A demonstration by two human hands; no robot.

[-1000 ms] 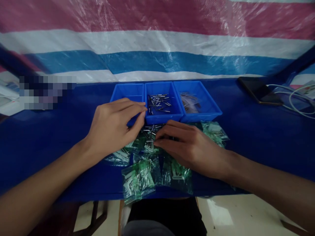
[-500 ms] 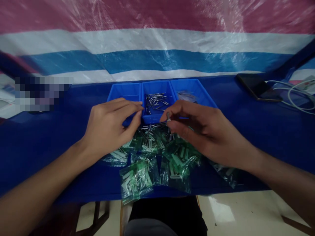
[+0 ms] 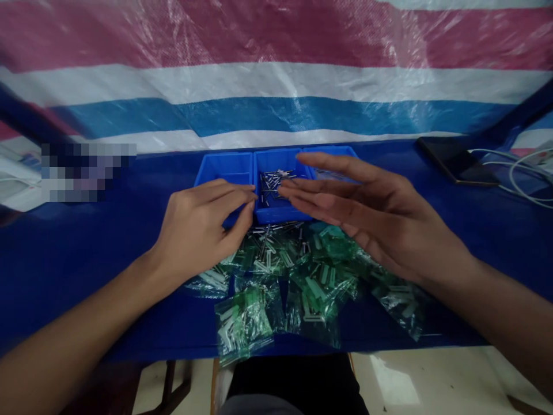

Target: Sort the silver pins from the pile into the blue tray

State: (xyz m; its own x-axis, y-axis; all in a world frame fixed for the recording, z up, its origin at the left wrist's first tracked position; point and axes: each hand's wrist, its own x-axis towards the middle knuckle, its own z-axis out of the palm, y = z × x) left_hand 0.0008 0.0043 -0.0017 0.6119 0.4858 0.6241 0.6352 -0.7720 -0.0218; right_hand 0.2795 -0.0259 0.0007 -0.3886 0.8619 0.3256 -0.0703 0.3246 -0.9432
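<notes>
A: Where do the hands stand relative to the middle bin [image 3: 276, 214]?

B: The right hand [image 3: 371, 216] hovers over it with fingers spread flat and nothing visibly held; its fingertips hang above the metal pins [image 3: 273, 180] lying in that bin. The left hand [image 3: 203, 227] sits at the bin's left front corner, fingers pinched narrow at the rim. Whether a pin is between them cannot be told.

A: And the loose stock?

B: A heap of small green bags [image 3: 302, 271] lies just in front of the middle bin, with a few loose pins [image 3: 270, 230] against its front wall.

A: How should the person handle a drop like this?

B: Probably by opening the fingers low over the bin so pins fall inside its walls, while the left hand steadies the rim. The bin to the left [image 3: 224, 167] looks empty from here.
</notes>
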